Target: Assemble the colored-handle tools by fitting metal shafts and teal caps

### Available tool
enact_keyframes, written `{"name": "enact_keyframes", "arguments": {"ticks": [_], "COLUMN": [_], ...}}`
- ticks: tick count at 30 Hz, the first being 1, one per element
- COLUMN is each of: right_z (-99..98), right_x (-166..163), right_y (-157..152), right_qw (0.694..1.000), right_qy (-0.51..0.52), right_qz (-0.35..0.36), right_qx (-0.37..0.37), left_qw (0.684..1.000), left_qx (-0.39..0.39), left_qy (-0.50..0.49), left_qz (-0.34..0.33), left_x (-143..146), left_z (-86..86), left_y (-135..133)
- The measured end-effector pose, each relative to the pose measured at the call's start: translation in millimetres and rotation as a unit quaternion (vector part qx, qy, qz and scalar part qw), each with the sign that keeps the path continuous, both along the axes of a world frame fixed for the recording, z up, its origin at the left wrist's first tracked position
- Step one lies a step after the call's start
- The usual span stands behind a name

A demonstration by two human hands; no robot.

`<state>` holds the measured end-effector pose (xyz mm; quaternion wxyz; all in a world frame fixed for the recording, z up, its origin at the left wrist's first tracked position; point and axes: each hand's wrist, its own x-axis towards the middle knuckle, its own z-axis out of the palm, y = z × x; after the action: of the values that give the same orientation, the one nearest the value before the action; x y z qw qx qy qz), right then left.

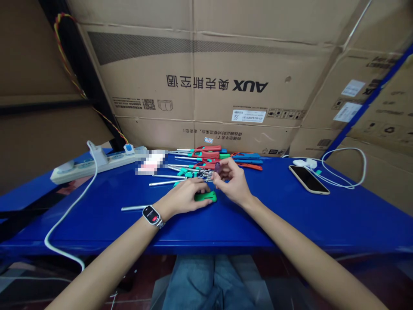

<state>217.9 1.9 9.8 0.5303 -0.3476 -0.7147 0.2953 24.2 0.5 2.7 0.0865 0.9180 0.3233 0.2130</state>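
My left hand (pixel 187 197), with a smartwatch (pixel 152 215) on its wrist, lies curled over a long lighter whose green handle (pixel 206 197) shows under the fingers and whose metal tube (pixel 134 208) sticks out to the left. My right hand (pixel 232 181) is closed in a pinch just above the green handle, holding a small dark purple part (pixel 218 167). Just beyond both hands lies a pile of similar lighters (pixel 209 160) with red, green and blue handles.
A white power strip (pixel 93 165) with a plugged charger and white cable (pixel 69 211) sits at the left of the blue table (pixel 290 215). A phone (pixel 309 179) with a white cable lies at the right. Large cardboard boxes (pixel 206 77) stand right behind.
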Motion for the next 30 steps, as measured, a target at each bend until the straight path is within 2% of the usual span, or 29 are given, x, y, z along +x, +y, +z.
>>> {"name": "enact_keyframes", "arguments": {"ticks": [7, 15, 19, 24, 30], "right_z": [4.6, 10.1, 12.5, 15.6, 16.8], "right_x": [0.6, -11.5, -9.3, -5.6, 0.4], "right_y": [-7.3, -5.6, -4.0, -3.0, -4.1], "right_qw": [0.999, 0.994, 0.991, 0.99, 0.992], "right_qy": [0.012, 0.108, 0.132, 0.113, 0.068], "right_qz": [0.027, -0.013, 0.008, 0.073, 0.1], "right_qx": [0.017, -0.005, -0.031, -0.042, -0.019], "left_qw": [1.0, 1.0, 1.0, 1.0, 0.999], "left_qx": [0.003, -0.018, -0.021, -0.021, -0.018], "left_qy": [-0.001, 0.002, -0.002, -0.014, -0.024], "left_qz": [-0.017, -0.005, -0.006, -0.013, -0.016], "left_x": [-0.2, 0.2, 0.1, -1.0, -1.2], "left_z": [0.3, 1.9, 0.6, -1.1, 0.1], "left_y": [0.9, -0.5, 0.3, 0.4, -0.7]}}
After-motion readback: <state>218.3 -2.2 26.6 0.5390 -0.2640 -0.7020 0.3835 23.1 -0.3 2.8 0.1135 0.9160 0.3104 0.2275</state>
